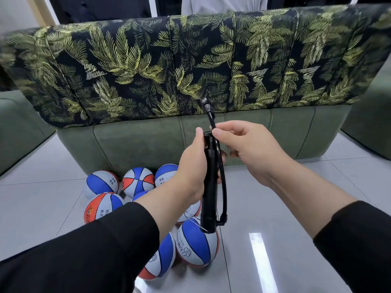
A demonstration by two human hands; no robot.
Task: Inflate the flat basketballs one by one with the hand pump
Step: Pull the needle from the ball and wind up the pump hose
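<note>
L hand [193, 166] round pump [209, 187], R hand [243, 144] pinching hose [212, 121].

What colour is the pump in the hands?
Black all over, hose too: the slim hand pump, gripped by the left hand, shows clearly in the head view.

A slim black cylindrical hand pump [209, 187] stands nearly upright in the air, its thin black rubber hose [222, 178] looping from the base up past the top to a metal-tipped nozzle [204, 100]. Below it, on the floor, small blue, white and orange-red rubber basketballs [138, 181] lie clustered together — several touching.
</note>
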